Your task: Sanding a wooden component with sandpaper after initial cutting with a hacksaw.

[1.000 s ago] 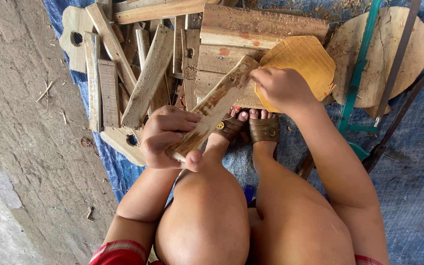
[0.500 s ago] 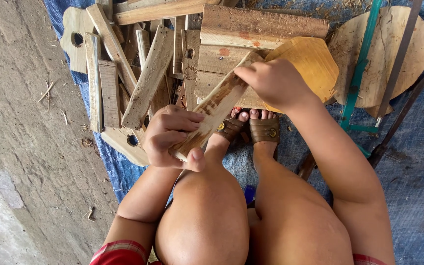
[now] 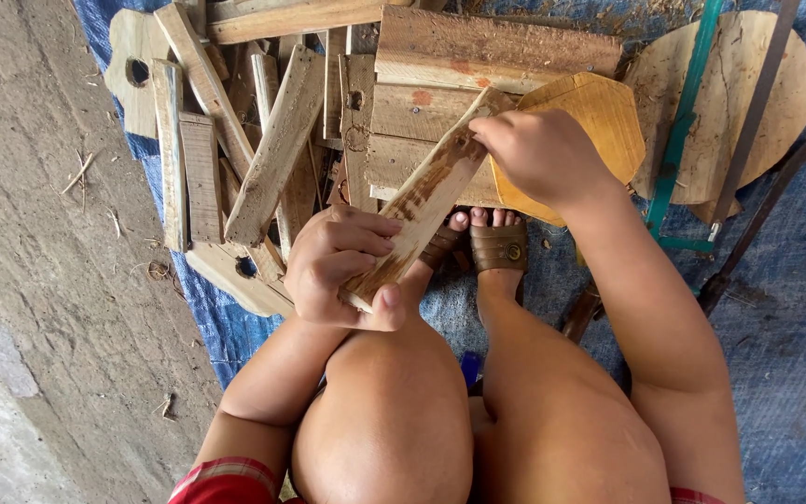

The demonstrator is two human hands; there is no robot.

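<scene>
Right hand (image 3: 543, 154) slid down wood strip (image 3: 426, 201); left hand (image 3: 338, 266) gripping.

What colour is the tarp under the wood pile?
Blue tarp, clearest in the head view.

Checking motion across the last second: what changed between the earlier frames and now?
The right hand slid down the weathered wooden plank from the yellow octagonal sanding pad side toward the plank's upper end, now pressing on it. The left hand stayed gripping the plank's lower end. The pile of wood scraps and the brown sandals did not move.
</scene>
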